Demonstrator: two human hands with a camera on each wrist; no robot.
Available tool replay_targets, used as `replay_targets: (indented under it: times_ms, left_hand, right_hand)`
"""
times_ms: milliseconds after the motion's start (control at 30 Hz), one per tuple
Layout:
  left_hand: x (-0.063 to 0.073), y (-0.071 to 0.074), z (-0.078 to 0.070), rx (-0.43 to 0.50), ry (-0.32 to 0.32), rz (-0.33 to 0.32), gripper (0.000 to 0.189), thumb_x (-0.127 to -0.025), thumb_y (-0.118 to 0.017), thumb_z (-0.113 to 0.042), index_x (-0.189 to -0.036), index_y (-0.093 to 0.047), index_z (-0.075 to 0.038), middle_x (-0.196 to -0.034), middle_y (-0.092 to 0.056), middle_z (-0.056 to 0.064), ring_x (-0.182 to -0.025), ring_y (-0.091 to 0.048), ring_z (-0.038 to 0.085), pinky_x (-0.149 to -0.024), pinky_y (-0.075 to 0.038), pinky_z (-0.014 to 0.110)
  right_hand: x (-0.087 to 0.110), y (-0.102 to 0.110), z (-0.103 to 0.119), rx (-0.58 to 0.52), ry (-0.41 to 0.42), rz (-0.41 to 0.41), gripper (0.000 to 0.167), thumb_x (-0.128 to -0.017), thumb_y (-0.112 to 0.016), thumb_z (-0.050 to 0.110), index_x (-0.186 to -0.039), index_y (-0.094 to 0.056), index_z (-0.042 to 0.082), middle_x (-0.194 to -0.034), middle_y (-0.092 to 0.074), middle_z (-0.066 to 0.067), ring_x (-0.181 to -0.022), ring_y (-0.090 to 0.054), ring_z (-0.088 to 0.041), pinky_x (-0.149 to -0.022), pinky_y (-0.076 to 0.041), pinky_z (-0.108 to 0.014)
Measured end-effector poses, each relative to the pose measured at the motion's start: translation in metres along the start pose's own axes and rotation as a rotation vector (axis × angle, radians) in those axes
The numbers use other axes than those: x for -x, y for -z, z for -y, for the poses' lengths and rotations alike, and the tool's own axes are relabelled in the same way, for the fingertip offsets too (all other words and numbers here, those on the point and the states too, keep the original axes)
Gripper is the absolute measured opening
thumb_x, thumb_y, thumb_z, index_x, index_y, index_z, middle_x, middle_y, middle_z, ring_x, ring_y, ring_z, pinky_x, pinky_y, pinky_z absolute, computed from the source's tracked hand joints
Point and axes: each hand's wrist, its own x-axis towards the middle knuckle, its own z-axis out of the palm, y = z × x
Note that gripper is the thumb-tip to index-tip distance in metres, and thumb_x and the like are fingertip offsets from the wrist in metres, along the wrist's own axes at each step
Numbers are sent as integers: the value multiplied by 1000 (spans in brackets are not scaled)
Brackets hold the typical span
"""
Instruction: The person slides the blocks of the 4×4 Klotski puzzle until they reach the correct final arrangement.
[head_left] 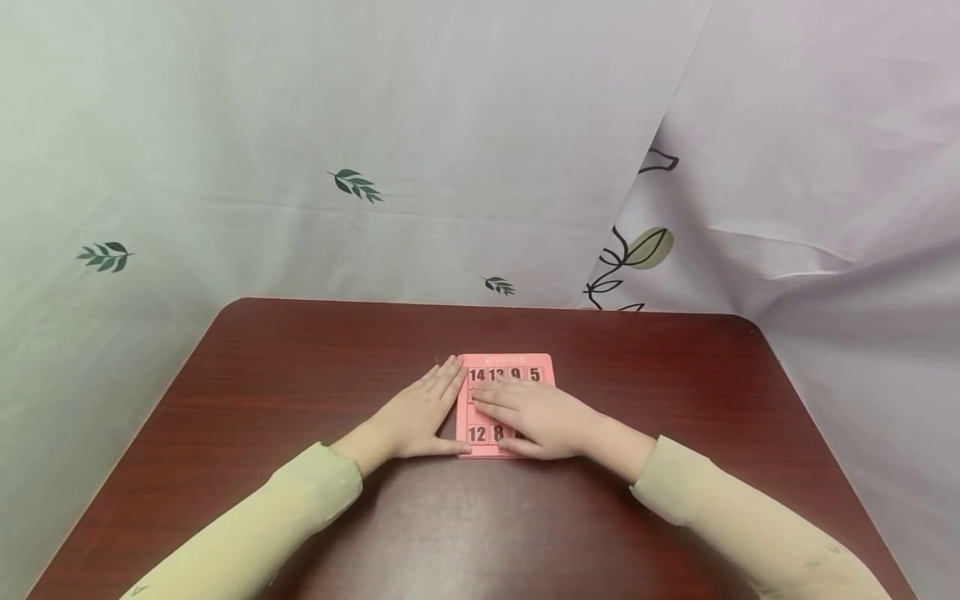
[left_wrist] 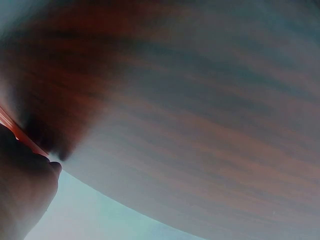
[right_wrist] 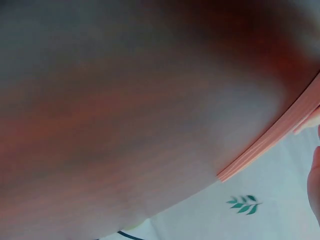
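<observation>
A pink number sliding puzzle [head_left: 507,374] lies flat on the table, its top row reading 14, 13, 9 and 5. Along its left edge my left hand [head_left: 416,419] rests with straight fingers, the thumb reaching to the lower left corner. My right hand [head_left: 547,417] lies over the tiles with fingers extended, covering much of the middle rows. Under it, 12 and 8 show in the bottom row. In the left wrist view a dark part of the left hand [left_wrist: 25,192] sits beside the puzzle's pink edge [left_wrist: 22,135]. The puzzle's side [right_wrist: 267,140] shows in the right wrist view.
The dark red wooden table [head_left: 300,358] has rounded far corners. Behind it hangs a pale curtain [head_left: 450,125] with green leaf prints, and another fabric [head_left: 825,167] overlaps it on the right.
</observation>
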Motion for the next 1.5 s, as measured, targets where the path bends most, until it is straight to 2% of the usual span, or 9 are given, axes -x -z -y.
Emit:
replay_targets:
  times_ms: [200, 333, 467, 833, 1067, 1200, 1333, 1500]
  left_hand:
    - [0, -1, 0, 1, 2, 1, 118, -93, -59, -75, -166, -18, 8, -177, -10, 26, -166, -13, 38, -136, -22, 48]
    - [0, -2, 1, 0, 4, -5, 119, -93, -59, -76, -166, -18, 8, -177, -11, 26, -166, -13, 38, -136, -22, 48]
    - [0, -1, 1, 1, 4, -8, 119, -93, -59, -76, -166, -18, 8, -177, -11, 26, -166, -13, 38, -136, -22, 48]
    - [-1, -3, 1, -3, -2, -9, 118, -93, -60, -76, -166, -18, 8, -177, -10, 26, -166, -13, 38, -136, -22, 48]
    - [-1, -3, 2, -6, 1, -5, 118, -93, -60, -76, -166, -18, 8, -177, -10, 26, -166, -13, 38, -136, -22, 48]
    - [-2, -4, 2, -8, 2, -8, 119, -93, -60, -76, -166, -18, 8, -177, -10, 26, -166, -13, 38, -136, -22, 48]
    - [-2, -5, 2, -5, 7, -10, 120, -92, -60, -76, -166, -18, 8, -177, -10, 26, -167, -12, 38, -136, -22, 48]
    - [-2, -6, 3, -9, 5, -19, 121, -92, -61, -76, -166, -18, 8, -177, -11, 26, -166, -13, 38, -135, -23, 48]
  right_hand:
    - [13, -3, 15, 61, 130, -49, 66, -103, -64, 43, -157, -52, 8, -160, -56, -6, -151, -51, -23, -126, -42, -40]
    - [16, -3, 20, 81, 175, -48, 66, -103, -64, 43, -156, -52, 6, -160, -56, -6, -151, -52, -23, -125, -43, -39]
    - [15, -4, 18, 86, 163, -31, 65, -103, -63, 44, -156, -53, 7, -160, -57, -5, -150, -53, -22, -125, -44, -39]
    - [4, -3, 4, 36, 34, 10, 60, -105, -62, 39, -157, -53, 11, -161, -56, -5, -151, -52, -23, -126, -43, -41]
    - [13, -1, 7, 16, 15, -22, 62, -104, -62, 42, -157, -52, 12, -161, -55, -5, -152, -51, -23, -126, -42, -42]
    - [27, -2, 8, 33, 47, -61, 62, -103, -65, 41, -156, -54, 12, -159, -57, -4, -150, -53, -23, -124, -45, -43]
    - [40, -4, 8, 55, 112, -101, 61, -101, -69, 38, -153, -57, 10, -155, -61, -4, -146, -57, -23, -121, -48, -43]
    - [50, -7, 8, 83, 148, -111, 62, -101, -69, 37, -153, -56, 7, -155, -61, -5, -145, -57, -24, -120, -49, -42]
